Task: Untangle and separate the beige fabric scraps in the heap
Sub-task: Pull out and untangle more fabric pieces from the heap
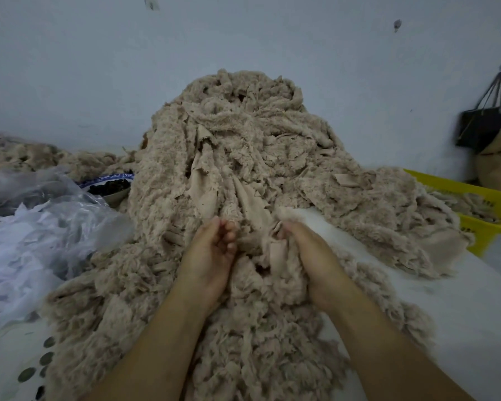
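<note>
A tall heap of beige fluffy fabric scraps (243, 157) rises against the wall and spills down toward me. My left hand (211, 256) lies palm-up on the scraps at the heap's foot, its fingers loosely curled with nothing clearly held. To its right, my right hand (307, 250) grips a bunch of beige scraps (272, 250), fingers buried in the fabric. A long smooth strip (252, 206) runs up from between the hands into the heap.
Crumpled clear plastic sheeting (41, 233) lies at the left, with a blue-rimmed bowl (110, 186) behind it. A yellow crate (480, 206) holding scraps stands at the right. A dark bag (483, 125) hangs on the wall. More beige scraps (26, 157) lie far left.
</note>
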A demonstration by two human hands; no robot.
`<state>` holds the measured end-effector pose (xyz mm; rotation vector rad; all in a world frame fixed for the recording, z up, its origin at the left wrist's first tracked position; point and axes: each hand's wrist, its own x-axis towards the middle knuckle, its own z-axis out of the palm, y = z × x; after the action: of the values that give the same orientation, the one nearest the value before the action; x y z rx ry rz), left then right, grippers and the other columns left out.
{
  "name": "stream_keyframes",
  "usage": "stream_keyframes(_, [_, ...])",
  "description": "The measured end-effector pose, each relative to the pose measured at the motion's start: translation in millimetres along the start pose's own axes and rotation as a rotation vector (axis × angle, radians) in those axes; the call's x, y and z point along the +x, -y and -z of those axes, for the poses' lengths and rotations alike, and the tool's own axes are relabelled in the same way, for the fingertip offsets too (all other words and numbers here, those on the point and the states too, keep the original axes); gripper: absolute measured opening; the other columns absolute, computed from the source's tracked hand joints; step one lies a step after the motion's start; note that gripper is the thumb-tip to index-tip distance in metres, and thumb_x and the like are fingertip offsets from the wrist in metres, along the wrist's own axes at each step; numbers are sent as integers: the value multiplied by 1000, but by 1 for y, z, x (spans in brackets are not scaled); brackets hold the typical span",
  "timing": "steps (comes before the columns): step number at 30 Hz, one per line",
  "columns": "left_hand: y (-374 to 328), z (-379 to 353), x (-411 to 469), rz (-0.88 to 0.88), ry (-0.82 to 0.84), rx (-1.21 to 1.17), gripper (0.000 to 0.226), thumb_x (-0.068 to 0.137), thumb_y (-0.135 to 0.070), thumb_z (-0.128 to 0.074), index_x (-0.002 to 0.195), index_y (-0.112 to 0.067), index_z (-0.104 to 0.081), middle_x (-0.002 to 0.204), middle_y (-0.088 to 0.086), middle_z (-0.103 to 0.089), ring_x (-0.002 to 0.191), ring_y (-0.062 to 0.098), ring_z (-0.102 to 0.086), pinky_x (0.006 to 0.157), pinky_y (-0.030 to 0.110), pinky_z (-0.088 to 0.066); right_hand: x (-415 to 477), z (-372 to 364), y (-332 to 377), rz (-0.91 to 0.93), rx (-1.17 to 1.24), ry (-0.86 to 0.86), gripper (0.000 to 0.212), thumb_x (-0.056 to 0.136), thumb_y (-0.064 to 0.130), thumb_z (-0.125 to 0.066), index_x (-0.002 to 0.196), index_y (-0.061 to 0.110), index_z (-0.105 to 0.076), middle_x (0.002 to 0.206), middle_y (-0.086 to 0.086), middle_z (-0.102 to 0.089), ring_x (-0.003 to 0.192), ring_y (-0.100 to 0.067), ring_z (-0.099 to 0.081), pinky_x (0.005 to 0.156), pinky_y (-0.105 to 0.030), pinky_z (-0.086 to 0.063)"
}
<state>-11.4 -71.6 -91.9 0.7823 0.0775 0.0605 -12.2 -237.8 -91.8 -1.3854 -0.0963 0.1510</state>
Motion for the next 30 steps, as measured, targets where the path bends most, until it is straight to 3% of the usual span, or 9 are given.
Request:
stream_keyframes(5, [20,-10,-20,-161,192,885,35,87,-69,-55,85,-40,-75,89,-15,-75,81,0,-70,66,13,-52,-1,-5,4,111,114,61,42,95,59,-46,109,31,-74,112,1,-74,106,-12,-69,86,-32,-56])
stream_keyframes(7, [26,-15,-25,-193,389,1035,26,84,-66,-62,90,-43,-71,94,-24,-72,88,-6,-67,73,9,-49,-5,-7,6,124,129,82,43,90,64,-44,113,41,-72,120,20,-69,112,4,-62,88,-22,-53])
stream_keyframes(9, [28,-15,-25,-177,443,1075,20,91,-48,-66,82,-30,-65,72,-20,-65,68,-2,-60,63,12,-47,-3,-7,5,123,122,75,36,95,59,-43,112,44,-72,124,24,-65,118,3,-59,98,-26,-48])
stream_keyframes(14, [26,-11,-21,-237,282,1087,29,98,-28,-61,73,-16,-51,57,-14,-46,54,4,-42,53,19,-37,3,2,6,102,311,-112,32,97,41,-55,83,27,-81,89,9,-76,85,-5,-72,69,-24,-56])
stream_keyframes(17, [20,-13,-17,-418,63,1244,26,94,-28,-58,72,-19,-48,56,-12,-46,49,3,-39,48,18,-34,6,7,3,95,318,-218,49,101,51,-42,83,26,-81,92,-1,-77,82,-14,-72,72,-29,-57])
stream_keyframes(19, [21,-17,-22,-483,109,1356,26,92,-26,-58,68,-23,-47,56,-10,-49,50,4,-41,51,24,-35,10,9,1,72,363,-260,53,101,54,-39,83,25,-80,94,-1,-77,85,-16,-71,76,-33,-56])
stream_keyframes(25, [23,-26,-39,-299,592,1085,42,88,-15,-63,54,-32,-46,49,-18,-40,48,-3,-36,50,10,-31,21,26,-6,42,399,-370,39,106,44,-37,101,23,-69,100,3,-67,78,-9,-68,68,-31,-56])
stream_keyframes(27, [19,-26,-40,-308,474,1007,43,89,-15,-64,52,-30,-48,51,-18,-43,48,-3,-37,49,11,-33,24,32,-5,20,438,-371,39,107,43,-35,109,21,-67,97,1,-64,80,-14,-62,78,-36,-55])
stream_keyframes(30, [12,-23,-26,-333,4,715,36,95,-17,-63,61,-26,-57,58,-15,-56,58,4,-51,56,16,-44,26,25,-7,53,390,-300,42,105,44,-37,105,18,-70,84,3,-69,74,-13,-61,76,-33,-54])
